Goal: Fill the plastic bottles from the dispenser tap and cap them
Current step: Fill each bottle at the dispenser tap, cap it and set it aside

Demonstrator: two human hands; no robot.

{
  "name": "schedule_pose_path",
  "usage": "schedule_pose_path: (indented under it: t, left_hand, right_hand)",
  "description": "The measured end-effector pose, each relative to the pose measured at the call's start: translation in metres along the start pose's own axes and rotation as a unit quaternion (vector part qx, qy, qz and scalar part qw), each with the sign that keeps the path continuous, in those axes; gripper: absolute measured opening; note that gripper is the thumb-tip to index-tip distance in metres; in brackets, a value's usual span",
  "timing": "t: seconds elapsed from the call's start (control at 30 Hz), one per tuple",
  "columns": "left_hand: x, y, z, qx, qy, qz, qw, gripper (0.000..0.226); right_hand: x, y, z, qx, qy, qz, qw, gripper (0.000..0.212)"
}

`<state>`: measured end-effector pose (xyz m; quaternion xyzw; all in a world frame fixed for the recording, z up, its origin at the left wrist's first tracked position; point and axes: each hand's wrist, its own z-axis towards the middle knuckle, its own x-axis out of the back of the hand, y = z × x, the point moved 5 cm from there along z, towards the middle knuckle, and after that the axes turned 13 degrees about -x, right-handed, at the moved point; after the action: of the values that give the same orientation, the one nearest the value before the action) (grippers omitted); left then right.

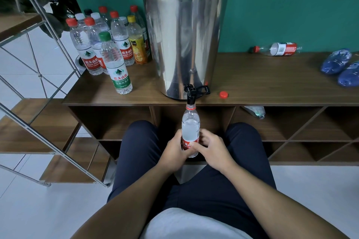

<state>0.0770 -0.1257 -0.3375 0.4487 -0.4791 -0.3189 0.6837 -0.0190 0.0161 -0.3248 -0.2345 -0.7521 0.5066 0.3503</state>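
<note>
A steel dispenser with a black lid stands on a wooden shelf top. Its black tap hangs over the front edge. Directly under the tap I hold an uncapped clear bottle with a red label, its mouth at the spout and water high inside it. My left hand grips the bottle's lower part from the left. My right hand wraps it from the right, thumb across the label. A loose red cap lies on the shelf top right of the tap.
Several capped, filled bottles cluster left of the dispenser. An empty bottle lies on its side at the back right, with crushed blue bottles at the far right. A metal-framed stair stands to the left. My knees flank the open shelf compartments.
</note>
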Motion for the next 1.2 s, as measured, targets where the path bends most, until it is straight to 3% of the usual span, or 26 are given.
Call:
schedule_pose_path:
  t: [0.57,0.67,0.83,1.0,1.13,1.2]
  left_hand:
    - [0.000,0.001,0.002,-0.017,0.008,0.003,1.000,0.067]
    - [0.000,-0.001,0.003,-0.016,0.012,-0.002,1.000,0.066]
    - [0.000,-0.006,0.006,-0.001,0.015,-0.011,1.000,0.067]
    - [0.002,-0.010,0.009,0.005,0.018,-0.012,1.000,0.066]
    - [0.003,-0.011,0.012,0.008,0.021,-0.012,1.000,0.066]
    - [0.003,-0.011,0.013,0.010,0.022,-0.013,1.000,0.067]
  right_hand:
    - [0.002,-0.014,-0.010,0.001,-0.012,0.011,1.000,0.057]
    - [0.003,-0.018,-0.011,-0.001,-0.013,0.022,1.000,0.048]
    - [0.016,-0.030,-0.009,-0.002,0.033,0.053,0.998,0.039]
    - [0.036,-0.055,-0.004,-0.003,0.075,0.053,0.996,0.057]
    - [0.049,-0.099,0.003,0.039,0.103,0.077,0.991,0.027]
    - [0.052,-0.123,0.005,0.061,0.108,0.067,0.990,0.033]
